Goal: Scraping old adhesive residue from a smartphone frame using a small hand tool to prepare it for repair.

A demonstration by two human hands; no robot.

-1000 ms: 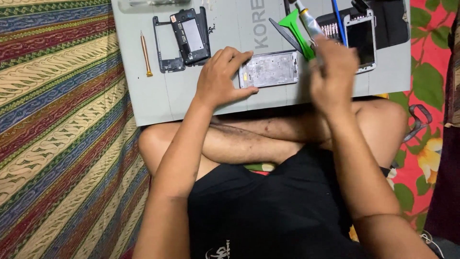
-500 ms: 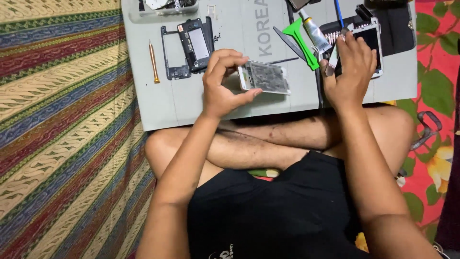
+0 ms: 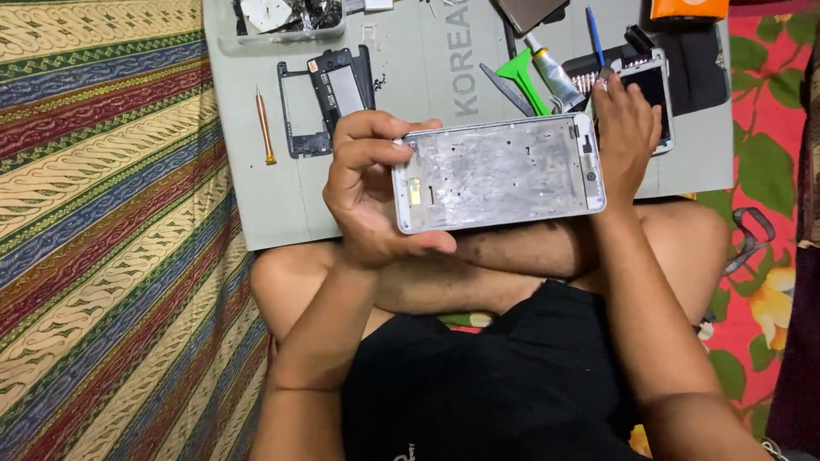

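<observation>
We sit cross-legged with a large grey rectangular work mat (image 3: 410, 77) laid before our knees, a striped woven cloth (image 3: 102, 230) along its left edge and a red flowered cloth (image 3: 769, 171) past its right edge. Lifted above the mat's near edge is the silver metal phone frame (image 3: 500, 171), a thin flat rectangle with small cut-outs and screw holes. Our left hand (image 3: 367, 192) pinches its left short end, thumb underneath along the lower rim and fingers curled over the top rim. Our right hand (image 3: 628, 137) is behind the frame's right end, fingers loosely together, reaching up to a dark-screened phone with a white rim (image 3: 653, 90) near the mat's right edge; whether it grips anything we cannot tell.

We judge the frame light and stiff, yet thin enough to bend if twisted, with smooth, rather slippery faces, so the outer rims are the safest hold.

Towards the mat's far left corner lies a black plastic phone housing (image 3: 329, 98); beside it, nearer the left edge, lies a slim orange-handled screwdriver (image 3: 265, 124). A green plastic pry tool (image 3: 525, 77) lies near the far edge.
</observation>
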